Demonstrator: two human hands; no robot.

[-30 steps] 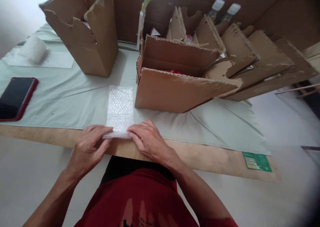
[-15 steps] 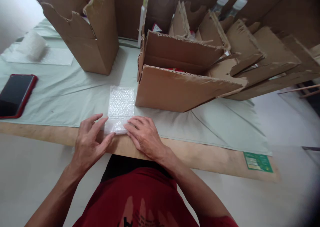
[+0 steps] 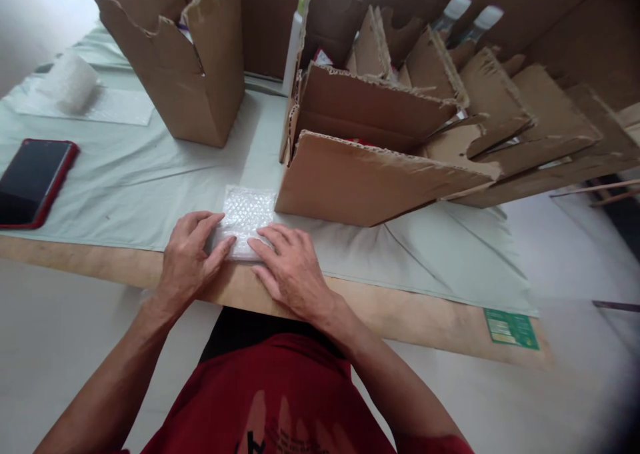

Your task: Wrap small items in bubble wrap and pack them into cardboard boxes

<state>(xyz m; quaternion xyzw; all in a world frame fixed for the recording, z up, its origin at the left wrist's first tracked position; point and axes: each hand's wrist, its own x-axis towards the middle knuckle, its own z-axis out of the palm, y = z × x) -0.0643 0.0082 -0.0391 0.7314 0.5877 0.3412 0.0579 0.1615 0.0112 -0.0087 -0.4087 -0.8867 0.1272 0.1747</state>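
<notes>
A small piece of bubble wrap (image 3: 247,213) lies at the front edge of the cloth-covered table, its near end folded over into a flat layer. On its left side rests my left hand (image 3: 193,257), thumb and fingers apart at the wrap's edge. My right hand (image 3: 293,267) lies over the right side, fingers spread, fingertips on the folded part. Whether anything is inside the fold cannot be made out.
Close behind on the right stands a cardboard organiser (image 3: 385,181) with several compartments and bottles (image 3: 453,11) at its back. A tall cardboard box (image 3: 207,101) stands left of it. A phone (image 3: 33,181) and a bubble wrap roll (image 3: 70,84) lie on the left.
The bubble wrap's flat far part looks shorter, and the fold has moved away from the table edge. My left hand has shifted slightly forward and right. The view has tilted a little.
</notes>
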